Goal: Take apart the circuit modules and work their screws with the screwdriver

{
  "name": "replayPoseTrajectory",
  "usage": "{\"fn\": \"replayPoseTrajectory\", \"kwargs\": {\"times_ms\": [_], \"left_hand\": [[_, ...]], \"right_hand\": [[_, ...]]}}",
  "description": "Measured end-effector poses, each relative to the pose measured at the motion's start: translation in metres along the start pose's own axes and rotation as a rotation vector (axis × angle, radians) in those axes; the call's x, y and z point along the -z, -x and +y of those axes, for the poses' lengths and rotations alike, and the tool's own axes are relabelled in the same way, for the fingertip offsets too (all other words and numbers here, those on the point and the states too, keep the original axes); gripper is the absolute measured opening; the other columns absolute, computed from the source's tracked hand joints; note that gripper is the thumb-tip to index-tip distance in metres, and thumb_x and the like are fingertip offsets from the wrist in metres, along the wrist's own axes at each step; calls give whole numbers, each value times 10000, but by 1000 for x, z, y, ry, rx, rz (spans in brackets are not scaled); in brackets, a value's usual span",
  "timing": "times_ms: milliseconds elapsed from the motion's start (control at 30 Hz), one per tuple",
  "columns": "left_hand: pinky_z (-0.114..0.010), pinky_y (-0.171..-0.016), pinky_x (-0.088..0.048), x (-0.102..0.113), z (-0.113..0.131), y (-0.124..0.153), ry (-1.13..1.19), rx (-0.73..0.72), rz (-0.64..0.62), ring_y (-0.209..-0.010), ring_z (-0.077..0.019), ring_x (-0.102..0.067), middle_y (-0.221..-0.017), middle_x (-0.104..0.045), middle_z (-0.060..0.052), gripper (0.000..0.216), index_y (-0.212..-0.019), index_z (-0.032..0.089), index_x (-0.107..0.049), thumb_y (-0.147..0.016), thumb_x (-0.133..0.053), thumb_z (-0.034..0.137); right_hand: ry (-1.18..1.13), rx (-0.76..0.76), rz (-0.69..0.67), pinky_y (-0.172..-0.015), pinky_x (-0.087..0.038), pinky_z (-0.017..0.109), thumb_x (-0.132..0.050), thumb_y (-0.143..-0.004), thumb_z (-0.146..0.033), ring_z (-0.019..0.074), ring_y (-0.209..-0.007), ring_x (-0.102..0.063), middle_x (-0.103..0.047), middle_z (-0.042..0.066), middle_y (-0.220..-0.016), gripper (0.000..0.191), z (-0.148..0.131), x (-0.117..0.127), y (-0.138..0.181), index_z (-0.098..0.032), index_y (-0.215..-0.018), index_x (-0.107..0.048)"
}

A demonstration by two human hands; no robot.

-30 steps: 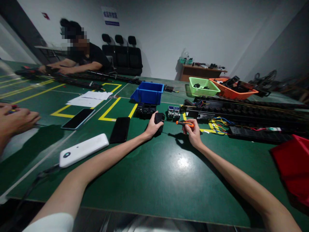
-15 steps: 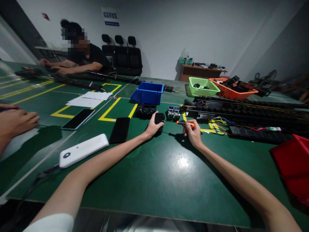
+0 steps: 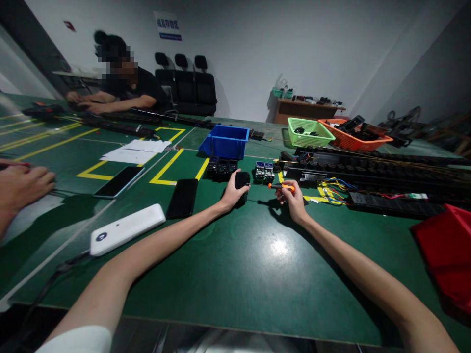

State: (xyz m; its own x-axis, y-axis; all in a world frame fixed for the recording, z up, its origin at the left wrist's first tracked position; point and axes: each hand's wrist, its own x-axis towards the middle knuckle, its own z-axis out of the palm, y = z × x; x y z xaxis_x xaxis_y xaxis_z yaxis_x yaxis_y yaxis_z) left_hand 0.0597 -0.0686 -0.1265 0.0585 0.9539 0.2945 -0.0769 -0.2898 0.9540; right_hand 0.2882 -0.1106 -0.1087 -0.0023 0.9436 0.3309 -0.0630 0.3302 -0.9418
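Note:
My left hand [image 3: 231, 193] is wrapped round a small black block-shaped part [image 3: 242, 181] just above the green table. Between the fingers of my right hand [image 3: 293, 198] is a screwdriver [image 3: 282, 187] with an orange and black handle. Its thin shaft points left at the side of the black part; whether the tip touches a screw is too small to see. Behind my left hand stands a group of black modules [image 3: 222, 167]. Two silver and blue modules [image 3: 264, 170] sit just beyond the screwdriver.
A blue bin [image 3: 226, 142] stands behind the modules. Long black rail assemblies [image 3: 360, 171] with loose wires lie at right, near a red bin [image 3: 445, 255]. Left are two phones [image 3: 183, 198] and a white device [image 3: 127, 230]. Another person's hand [image 3: 31, 184] rests at far left.
My hands and the screwdriver hold nearly the same place, with my right fingers slightly shifted on the handle. The neighbouring person's hand at far left has drawn a little left.

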Motion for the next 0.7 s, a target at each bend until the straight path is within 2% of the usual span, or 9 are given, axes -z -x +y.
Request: {"fn": "replayPoseTrajectory", "kwargs": {"times_ms": [167, 300, 433, 567, 633, 700], "left_hand": [[-362, -821, -533, 0, -2, 0, 15, 9, -2, -890, -187, -655, -1072, -624, -75, 796, -1416, 227, -334, -701, -682, 216], [-372, -825, -532, -1, -1, 0, 23, 15, -7, -882, -189, -652, -1056, -627, -77, 803, -1420, 220, -331, -699, -687, 223], [-417, -919, -498, 1, -2, -1, 14, 24, -22, -945, -203, -637, -1068, -625, -77, 833, -1449, 213, -302, -708, -682, 226], [-405, -1096, -367, 3, -1, -1, -147, -11, 57, -1200, -245, -516, -1298, -492, -104, 767, -1380, 197, -445, -662, -714, 215], [-387, -1124, -333, 3, 0, -1, -216, 0, 91, -1243, -252, -480, -1337, -439, -103, 727, -1337, 195, -501, -646, -725, 220], [-396, -1111, -350, 4, 0, -1, -223, 22, 90, -1220, -252, -501, -1306, -462, -99, 707, -1326, 201, -513, -651, -725, 234]], "right_hand": [[-22, -4, 7, -470, -418, 212, -622, -839, -405, 122, -565, -584, -655, -17, -711, 258, 0, 0, 0, -232, -989, -505], [-1, 20, 8, -458, -398, 216, -602, -859, -426, 115, -508, -561, -641, -28, -652, 240, -1, -1, 1, -226, -951, -507], [17, 39, 18, -449, -382, 219, -589, -873, -438, 107, -453, -523, -608, -49, -569, 232, -1, -1, 0, -225, -901, -502], [47, 48, 48, -449, -382, 218, -588, -872, -453, 101, -431, -504, -593, -56, -543, 248, -3, -2, 1, -224, -874, -493], [70, 58, 57, -454, -394, 220, -586, -869, -464, 103, -441, -508, -585, -57, -547, 259, -5, -4, 2, -224, -875, -490], [99, 79, 61, -468, -414, 226, -585, -867, -470, 106, -463, -521, -581, -55, -568, 264, -7, -5, 4, -225, -895, -490]]}}
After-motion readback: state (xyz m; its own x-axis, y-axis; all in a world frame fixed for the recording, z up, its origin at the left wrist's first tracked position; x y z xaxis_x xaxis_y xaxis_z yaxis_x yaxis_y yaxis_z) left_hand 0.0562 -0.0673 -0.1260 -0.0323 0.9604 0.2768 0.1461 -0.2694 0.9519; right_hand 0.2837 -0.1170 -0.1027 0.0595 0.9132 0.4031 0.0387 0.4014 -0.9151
